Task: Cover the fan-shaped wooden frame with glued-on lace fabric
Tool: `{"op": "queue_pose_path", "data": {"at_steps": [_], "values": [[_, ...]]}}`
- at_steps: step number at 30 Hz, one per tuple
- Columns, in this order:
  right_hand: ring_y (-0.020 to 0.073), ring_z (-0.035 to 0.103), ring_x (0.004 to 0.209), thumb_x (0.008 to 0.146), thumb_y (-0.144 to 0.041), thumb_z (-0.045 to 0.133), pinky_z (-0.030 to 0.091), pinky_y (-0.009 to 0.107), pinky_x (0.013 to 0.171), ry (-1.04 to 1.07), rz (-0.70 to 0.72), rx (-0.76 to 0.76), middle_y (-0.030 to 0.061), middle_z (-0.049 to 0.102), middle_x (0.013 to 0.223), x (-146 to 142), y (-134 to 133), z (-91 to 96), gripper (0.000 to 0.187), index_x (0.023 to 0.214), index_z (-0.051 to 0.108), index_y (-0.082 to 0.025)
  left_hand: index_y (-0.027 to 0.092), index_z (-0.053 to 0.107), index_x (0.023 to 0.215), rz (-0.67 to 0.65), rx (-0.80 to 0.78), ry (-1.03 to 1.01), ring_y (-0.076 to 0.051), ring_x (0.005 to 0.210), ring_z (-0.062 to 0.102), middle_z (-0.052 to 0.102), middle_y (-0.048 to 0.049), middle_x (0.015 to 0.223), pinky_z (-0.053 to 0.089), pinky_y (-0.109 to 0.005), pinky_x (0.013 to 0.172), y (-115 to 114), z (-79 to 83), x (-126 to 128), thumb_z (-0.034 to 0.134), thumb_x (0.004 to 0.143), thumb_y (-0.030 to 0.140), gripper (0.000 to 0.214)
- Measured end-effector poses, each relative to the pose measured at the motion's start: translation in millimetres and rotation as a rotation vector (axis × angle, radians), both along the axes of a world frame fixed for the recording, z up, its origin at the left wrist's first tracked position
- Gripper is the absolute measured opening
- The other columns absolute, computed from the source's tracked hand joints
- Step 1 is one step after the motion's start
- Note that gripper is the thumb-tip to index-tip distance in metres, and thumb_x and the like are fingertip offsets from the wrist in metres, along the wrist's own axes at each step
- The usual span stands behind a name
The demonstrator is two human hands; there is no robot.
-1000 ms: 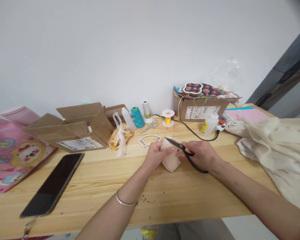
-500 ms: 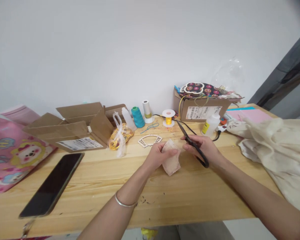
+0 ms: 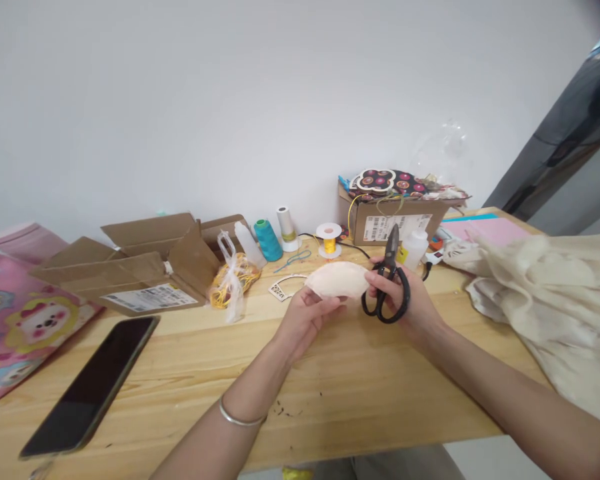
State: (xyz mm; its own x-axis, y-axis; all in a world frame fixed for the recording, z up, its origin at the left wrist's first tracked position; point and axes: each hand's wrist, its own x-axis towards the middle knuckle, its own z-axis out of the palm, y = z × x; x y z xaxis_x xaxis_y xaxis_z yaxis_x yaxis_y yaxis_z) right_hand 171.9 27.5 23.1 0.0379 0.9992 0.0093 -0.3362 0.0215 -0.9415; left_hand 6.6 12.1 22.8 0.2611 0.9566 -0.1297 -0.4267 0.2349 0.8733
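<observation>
After the scissors (image 3: 388, 269) had swung clear of the cream piece (image 3: 337, 277), I found it four o'clock from centre, left hand (image 3: 305, 319) pinching its eight-o'clock end, right hand (image 3: 414, 308) gripping scissors and touching its three-o'clock edge, and judged cutting paused.

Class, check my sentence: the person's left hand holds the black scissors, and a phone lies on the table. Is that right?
Not quite: the head view shows the black scissors in the person's right hand. The phone does lie on the table.
</observation>
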Motion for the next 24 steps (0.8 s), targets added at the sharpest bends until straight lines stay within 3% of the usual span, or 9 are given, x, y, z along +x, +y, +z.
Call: {"op": "queue_pose_path", "data": {"at_steps": [4, 11, 16, 21, 24], "values": [[0.0078, 0.05, 0.051, 0.061, -0.03, 0.07, 0.041, 0.021, 0.048, -0.037, 0.072, 0.035, -0.0052, 0.053, 0.062, -4, 2, -2.7, 0.042, 0.096, 0.05, -0.02, 0.018, 0.059, 0.101, 0.074, 0.005, -0.104, -0.019, 0.096, 0.058, 0.063, -0.0063, 0.106, 0.045, -0.032, 0.084, 1, -3.2, 6, 0.069, 0.063, 0.018, 0.039], [0.0044, 0.036, 0.043, 0.068, -0.039, 0.062, 0.026, 0.018, 0.038, -0.177, 0.161, 0.061, -0.0059, 0.047, 0.058, 7, 10, -7.0, 0.041, 0.102, 0.052, -0.019, 0.019, 0.06, 0.096, 0.324, -0.043, -0.124, -0.013, 0.069, 0.065, 0.07, -0.0017, 0.083, 0.051, -0.024, 0.067, 12, -4.2, -11, 0.068, 0.062, 0.013, 0.036], [0.0087, 0.044, 0.053, 0.07, -0.044, 0.059, 0.032, 0.02, 0.044, -0.288, 0.241, 0.115, -0.0044, 0.044, 0.06, 11, 8, -6.6, 0.044, 0.104, 0.05, -0.018, 0.018, 0.06, 0.098, 0.37, 0.018, -0.166, -0.013, 0.071, 0.065, 0.07, -0.003, 0.084, 0.052, -0.024, 0.067, 13, -2.4, -13, 0.068, 0.062, 0.012, 0.037], [0.0115, 0.046, 0.057, 0.07, -0.051, 0.054, 0.036, 0.023, 0.048, -0.566, 0.262, 0.334, -0.0017, 0.046, 0.066, 14, 7, -2.4, 0.044, 0.101, 0.051, -0.019, 0.019, 0.06, 0.099, 0.373, 0.075, -0.166, -0.015, 0.074, 0.065, 0.07, -0.0035, 0.087, 0.052, -0.024, 0.067, 12, -2.8, -13, 0.068, 0.062, 0.013, 0.039], [0.0112, 0.042, 0.055, 0.071, -0.045, 0.058, 0.036, 0.024, 0.05, -0.857, 0.156, 0.489, -0.001, 0.047, 0.064, 15, 7, -2.7, 0.039, 0.097, 0.054, -0.017, 0.02, 0.061, 0.096, 0.343, 0.084, -0.169, -0.015, 0.074, 0.065, 0.07, -0.0026, 0.085, 0.052, -0.024, 0.067, 12, -3.5, -12, 0.068, 0.062, 0.014, 0.036]]}}
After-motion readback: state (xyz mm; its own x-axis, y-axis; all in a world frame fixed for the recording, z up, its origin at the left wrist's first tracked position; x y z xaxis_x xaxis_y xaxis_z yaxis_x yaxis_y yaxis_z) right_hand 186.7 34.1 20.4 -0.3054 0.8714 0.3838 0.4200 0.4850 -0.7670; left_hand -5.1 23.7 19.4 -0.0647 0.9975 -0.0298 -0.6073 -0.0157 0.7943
